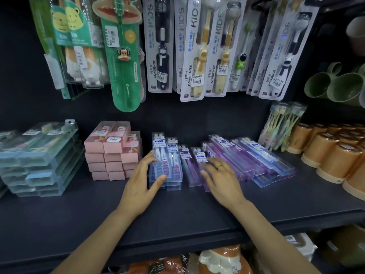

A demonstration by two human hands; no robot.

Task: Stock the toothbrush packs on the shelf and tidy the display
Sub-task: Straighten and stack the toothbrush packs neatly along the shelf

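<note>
Most of the stocking looks done, judging by how the dark shelf (177, 214) is already filled; the clear toothbrush packs sit in several groups along it, and what seems left is squaring them up. Taking the pink box stack (112, 153) as the landmark: just right of it stands the blue pack stack (167, 165), neat and upright in two columns; further right of it lie the low purple packs (190, 169), and beyond those the fanned purple-and-blue packs (256, 157), which splay at an angle and still want straightening.

The left hand (142, 180) rests against the blue pack stack on the side nearest the pink boxes; its fingers (151, 157) are fairly straight and spread along the stack's side, thumb at the front corner, pressing rather than gripping. The right hand (221, 175), wearing a ring, lies flat over the low purple packs; its fingers are extended and somewhat blurred, holding nothing that I can make out.
</note>
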